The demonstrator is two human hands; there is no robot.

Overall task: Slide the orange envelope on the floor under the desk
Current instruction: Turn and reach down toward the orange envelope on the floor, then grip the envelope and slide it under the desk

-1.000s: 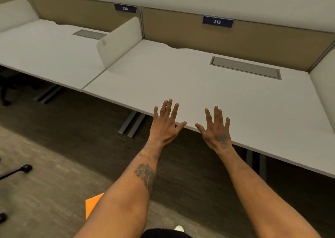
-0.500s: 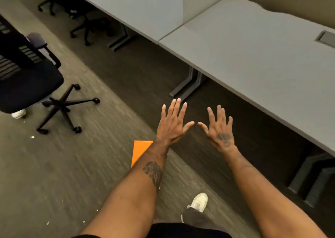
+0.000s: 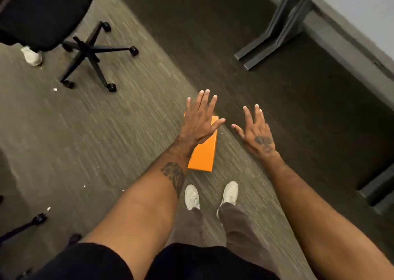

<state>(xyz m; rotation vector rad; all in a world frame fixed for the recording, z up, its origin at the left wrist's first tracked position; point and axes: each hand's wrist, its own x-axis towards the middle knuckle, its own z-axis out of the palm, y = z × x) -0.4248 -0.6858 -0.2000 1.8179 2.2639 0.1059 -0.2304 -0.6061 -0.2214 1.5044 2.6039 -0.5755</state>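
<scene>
The orange envelope [image 3: 204, 152] lies flat on the carpet just ahead of my two white shoes. My left hand [image 3: 199, 119] hovers above its far end with fingers spread, holding nothing, and hides part of it. My right hand [image 3: 255, 130] is spread open to the right of the envelope, above the floor, also empty. The white desk [image 3: 360, 21] runs along the upper right; its dark underside and shadowed floor lie beyond my right hand.
A dark desk leg foot [image 3: 270, 36] stands on the floor at the upper right, another [image 3: 377, 188] at the right edge. A black office chair [image 3: 42, 8] with a wheeled base [image 3: 91, 51] sits at the upper left. Another person's white shoe [image 3: 32, 55] is beside it.
My view has tipped from the desktop down to the floor. The envelope now lies in the middle of the view under my left hand. Both hands stay spread and empty.
</scene>
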